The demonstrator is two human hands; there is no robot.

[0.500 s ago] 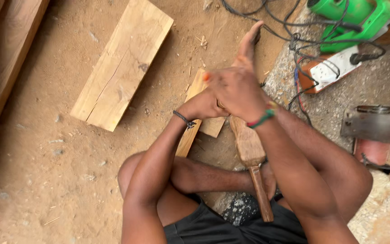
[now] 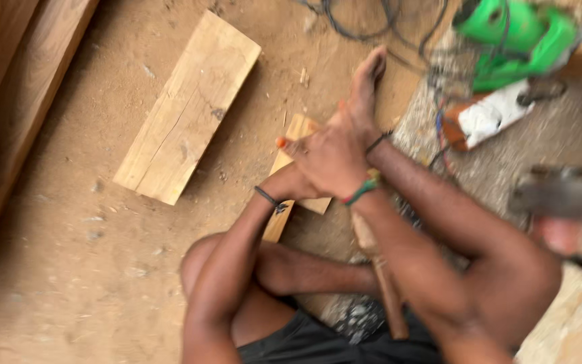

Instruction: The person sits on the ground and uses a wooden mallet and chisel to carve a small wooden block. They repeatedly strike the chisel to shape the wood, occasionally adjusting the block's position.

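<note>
On the sandy ground, seated, legs folded; both hands meet low in front of the body, over a small wooden piece (image 2: 296,138).

Right hand (image 2: 335,158): uppermost, back of the hand to the camera, fingers curled down and closed. A green-and-red band sits at its wrist. An orange-tipped thing (image 2: 281,142), pencil-like, pokes out at the left edge of the fist; the hand appears clenched around it, though motion blur keeps me from being sure.

Left hand (image 2: 289,183): mostly hidden beneath the right one; only the wrist with a dark band and the heel of the hand show. Cannot tell whether it grips or merely steadies.

Small wooden piece: pale, narrow, lying directly under the two hands, running from just above the fist down past the left wrist. Hands cover its middle.

Just beyond the knuckles: a bare foot (image 2: 365,84), toes pointing away, touching or very near the far end of the piece.

Below the right wrist: a long wooden handle (image 2: 386,290) runs back toward the lap; its head is hidden.

Left of the grip, well apart: a broad pale plank offcut (image 2: 186,111) flat on the dirt, angled. Farther left, heavy timber beams (image 2: 15,74) at the frame edge.

Right of the grip, beyond the forearm: a green power tool (image 2: 520,37) with tangled cords (image 2: 372,20), and a white-and-orange tool (image 2: 490,114) on rough concrete. Blurred grey metal object (image 2: 560,192) at the far right; kind unclear.
</note>
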